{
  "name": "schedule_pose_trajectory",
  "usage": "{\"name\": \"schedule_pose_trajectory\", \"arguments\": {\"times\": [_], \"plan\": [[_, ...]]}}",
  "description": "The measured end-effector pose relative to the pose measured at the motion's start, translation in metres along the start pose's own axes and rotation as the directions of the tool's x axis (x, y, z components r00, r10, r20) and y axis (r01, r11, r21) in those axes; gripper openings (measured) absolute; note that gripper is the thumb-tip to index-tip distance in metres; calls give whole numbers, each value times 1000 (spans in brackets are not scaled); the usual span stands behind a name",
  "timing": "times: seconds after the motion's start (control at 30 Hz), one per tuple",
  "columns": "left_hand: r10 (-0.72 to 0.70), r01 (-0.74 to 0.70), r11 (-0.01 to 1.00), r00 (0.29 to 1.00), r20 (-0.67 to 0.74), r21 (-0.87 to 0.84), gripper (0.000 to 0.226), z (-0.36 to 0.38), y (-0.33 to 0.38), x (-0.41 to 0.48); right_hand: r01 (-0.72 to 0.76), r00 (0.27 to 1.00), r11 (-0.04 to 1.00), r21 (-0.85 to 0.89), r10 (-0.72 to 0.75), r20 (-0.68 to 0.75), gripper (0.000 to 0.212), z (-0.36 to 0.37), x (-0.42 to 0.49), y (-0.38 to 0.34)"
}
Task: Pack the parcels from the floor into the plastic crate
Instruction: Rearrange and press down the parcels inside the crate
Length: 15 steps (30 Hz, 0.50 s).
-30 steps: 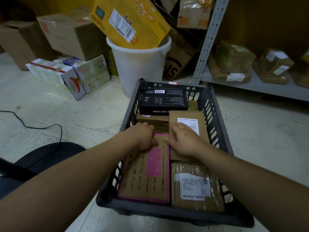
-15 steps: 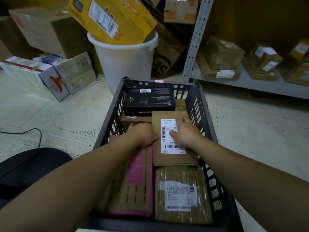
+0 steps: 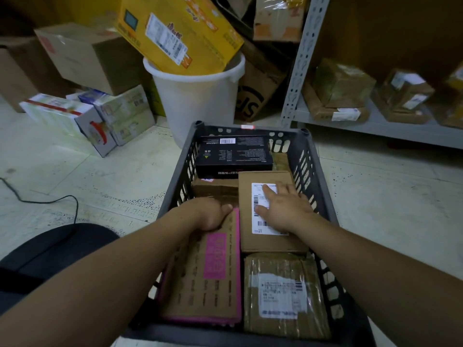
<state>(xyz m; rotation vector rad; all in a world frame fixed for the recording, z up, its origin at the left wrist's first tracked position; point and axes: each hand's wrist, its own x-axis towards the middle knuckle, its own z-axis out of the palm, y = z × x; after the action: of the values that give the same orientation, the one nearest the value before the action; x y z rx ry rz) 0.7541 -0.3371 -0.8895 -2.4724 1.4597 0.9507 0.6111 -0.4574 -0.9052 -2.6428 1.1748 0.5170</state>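
Observation:
The black plastic crate [image 3: 316, 171] stands on the floor in front of me and holds several parcels. My left hand [image 3: 210, 214] grips the far end of a flat cardboard box with pink edges and a pink label [image 3: 208, 279], fingers curled over its edge. My right hand [image 3: 284, 209] lies flat with straight fingers on the white label of a brown box [image 3: 265, 240] beside it. A black box [image 3: 233, 152] sits at the crate's far end, a small brown box [image 3: 215, 187] below it. A tape-wrapped parcel [image 3: 283, 291] fills the near right corner.
A white bucket [image 3: 198, 101] with a yellow box [image 3: 175, 33] in it stands just behind the crate. Cardboard and white boxes [image 3: 75, 116] lie at the left. A grey metal shelf [image 3: 375, 123] with parcels runs along the right. A black cable [image 3: 45, 200] crosses the floor.
My right hand has slid forward over the brown box and flattened on its label. My left hand has stayed on the pink-edged box's far end. The view has shifted slightly.

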Motion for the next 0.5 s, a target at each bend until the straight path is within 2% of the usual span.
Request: {"name": "schedule_pose_trajectory", "arguments": {"times": [0.1,0.13,0.2,0.3,0.37,0.5], "plan": [[0,-1,999,1000,18,49,53,-4,2,3,-16,1000,1000,-13,16,1,74,-1,-3,3],[0,1,1000,1000,-22,31,53,-7,2,6,-11,1000,1000,-6,11,-17,74,-4,-2,3],[24,-23,1000,976,-216,7,44,-16,-3,15,14,995,999,36,-10,-95,74,-13,5,1],[45,-60,998,862,-504,-13,48,-29,-12,36,47,979,990,130,-19,-203,76,-30,27,-4],[31,-35,999,845,-535,3,63,-37,-17,49,45,975,982,186,-3,-223,77,-41,44,-7],[-4,53,994,895,-445,99,73,-44,-28,75,-1,984,978,209,39,-176,67,-43,74,-10]]}}
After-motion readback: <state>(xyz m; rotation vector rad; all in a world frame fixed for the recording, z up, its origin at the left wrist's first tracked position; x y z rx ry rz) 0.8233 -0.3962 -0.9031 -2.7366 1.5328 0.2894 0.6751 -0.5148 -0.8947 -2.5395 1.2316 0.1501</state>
